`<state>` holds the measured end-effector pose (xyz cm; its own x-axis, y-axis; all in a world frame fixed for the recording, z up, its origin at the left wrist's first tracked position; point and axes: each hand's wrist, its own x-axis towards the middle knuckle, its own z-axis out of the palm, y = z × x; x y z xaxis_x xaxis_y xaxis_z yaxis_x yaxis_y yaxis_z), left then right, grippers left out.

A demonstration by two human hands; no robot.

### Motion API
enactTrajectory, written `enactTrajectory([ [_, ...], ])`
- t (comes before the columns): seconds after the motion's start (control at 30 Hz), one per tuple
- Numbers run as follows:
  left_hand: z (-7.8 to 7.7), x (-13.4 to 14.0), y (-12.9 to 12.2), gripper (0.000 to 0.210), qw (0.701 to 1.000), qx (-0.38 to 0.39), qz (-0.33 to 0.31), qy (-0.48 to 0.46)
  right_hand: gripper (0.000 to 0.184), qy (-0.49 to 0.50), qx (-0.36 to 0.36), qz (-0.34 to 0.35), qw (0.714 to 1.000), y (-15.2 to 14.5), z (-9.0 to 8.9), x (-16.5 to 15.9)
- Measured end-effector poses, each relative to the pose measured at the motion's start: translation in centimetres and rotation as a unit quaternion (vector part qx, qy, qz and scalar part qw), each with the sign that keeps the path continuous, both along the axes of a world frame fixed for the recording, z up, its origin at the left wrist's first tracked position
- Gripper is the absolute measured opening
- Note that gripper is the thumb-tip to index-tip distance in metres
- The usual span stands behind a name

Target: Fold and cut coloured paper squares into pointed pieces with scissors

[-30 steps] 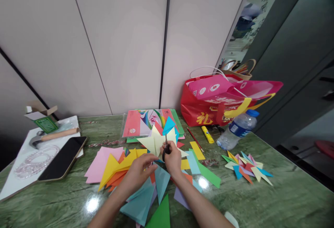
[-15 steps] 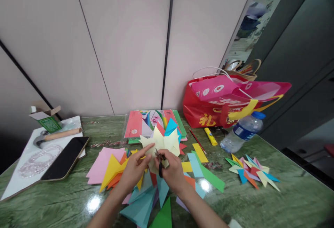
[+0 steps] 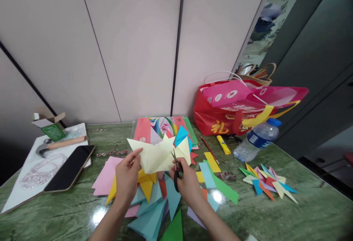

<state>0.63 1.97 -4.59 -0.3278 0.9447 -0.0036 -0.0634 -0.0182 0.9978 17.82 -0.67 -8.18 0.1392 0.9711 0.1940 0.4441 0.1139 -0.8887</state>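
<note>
Hands (image 3: 127, 174) (image 3: 188, 181) over green tabletop (image 3: 275, 219), pale wall (image 3: 138, 49)

Bench, far left: on the bench (image 3: 317, 211) lies a board (image 3: 16, 195); on it, a small box (image 3: 53, 131) at the back, a hammer (image 3: 68, 142) before that, beads (image 3: 44, 171) nearer, a phone (image 3: 70, 168) over its right edge.
Back middle: paper packs (image 3: 142, 128) before the wall panels (image 3: 138, 49).
Between the hands: a paper sheet (image 3: 154, 156), left hand (image 3: 127, 174) at its left, scissors (image 3: 176, 173) in the right hand (image 3: 186, 180) at its right.
Front middle: loose paper pieces (image 3: 150, 217) overlapping.
Back right: a bag (image 3: 215, 110), a basket (image 3: 259, 82) behind; before it, left to right, pencil (image 3: 209, 149), glue stick (image 3: 223, 145), bottle (image 3: 253, 143).
Far right: a paper star (image 3: 268, 181) before the bottle.
</note>
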Motion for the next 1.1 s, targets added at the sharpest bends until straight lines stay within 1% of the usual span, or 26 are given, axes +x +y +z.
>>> enactTrajectory([
  [0.1,0.3,-0.3,0.0,0.037,0.999,0.012,0.037,-0.023,0.021,0.026,-0.031,0.027,0.999,-0.1,-0.6,-0.2],
  [0.2,0.7,-0.3,0.0,0.04,0.998,0.015,0.035,-0.048,0.019,0.062,-0.052,0.065,0.995,-0.5,-0.9,-0.8],
  [0.3,1.0,0.0,-0.1,0.043,0.997,0.017,0.024,-0.075,0.015,0.1,-0.064,0.093,0.989,-0.7,-0.2,-1.2],
  [0.37,1.3,0.3,-0.3,0.045,0.996,0.022,0.023,-0.089,0.021,0.159,-0.07,0.092,0.981,-0.8,0.7,-1.3],
  [0.4,1.5,0.5,-0.5,0.046,0.995,0.025,0.024,-0.094,0.027,0.234,-0.079,0.085,0.965,-0.8,1.2,-1.3],
  [0.47,1.9,1.0,-1.0,0.046,0.994,0.031,0.022,-0.101,0.032,0.41,-0.111,0.093,0.901,-0.9,2.1,-1.4],
  [0.5,2.1,1.3,-1.3,0.046,0.994,0.03,0.017,-0.106,0.034,0.475,-0.124,0.092,0.866,-1.0,2.4,-1.4],
  [0.53,2.3,1.7,-1.7,0.046,0.993,0.026,0.008,-0.111,0.035,0.521,-0.135,0.088,0.838,-1.1,2.7,-1.3],
  [0.57,2.4,2.0,-2.1,0.046,0.993,0.018,-0.007,-0.117,0.036,0.551,-0.139,0.079,0.819,-1.1,2.8,-1.3],
  [0.6,2.5,2.3,-2.4,0.047,0.993,0.008,-0.026,-0.119,0.038,0.57,-0.139,0.068,0.807,-1.1,2.9,-1.3],
  [0.63,2.6,2.6,-2.7,0.046,0.993,0.003,-0.04,-0.109,0.039,0.579,-0.134,0.053,0.803,-1.0,2.8,-1.2],
  [0.67,2.7,2.7,-2.9,0.045,0.994,0.002,-0.051,-0.092,0.041,0.579,-0.122,0.035,0.805,-1.0,2.7,-1.1],
  [0.73,2.8,2.9,-3.2,0.044,0.996,-0.001,-0.075,-0.054,0.041,0.552,-0.087,0.0,0.83,-0.8,2.4,-0.8],
  [0.83,3.0,2.8,-3.3,0.042,0.991,-0.022,-0.135,0.002,0.037,0.453,-0.02,-0.046,0.89,-0.6,2.2,-0.2],
  [0.9,3.1,2.8,-3.2,0.042,0.983,-0.037,-0.175,0.037,0.034,0.384,0.014,-0.069,0.921,-0.6,2.3,0.1],
  [0.93,3.1,2.8,-3.1,0.043,0.98,-0.041,-0.187,0.053,0.033,0.358,0.024,-0.078,0.93,-0.6,2.4,0.2],
  [1.0,3.0,2.6,-3.0,0.045,0.978,-0.042,-0.19,0.079,0.031,0.334,0.036,-0.082,0.938,-0.8,2.9,0.3],
  [1.07,3.0,2.3,-2.9,0.048,0.98,-0.032,-0.166,0.101,0.031,0.34,0.033,-0.054,0.938,-1.1,3.4,0.0],
  [1.1,3.0,2.1,-2.9,0.05,0.983,-0.023,-0.147,0.106,0.031,0.346,0.025,-0.027,0.938,-1.3,3.6,-0.2],
])
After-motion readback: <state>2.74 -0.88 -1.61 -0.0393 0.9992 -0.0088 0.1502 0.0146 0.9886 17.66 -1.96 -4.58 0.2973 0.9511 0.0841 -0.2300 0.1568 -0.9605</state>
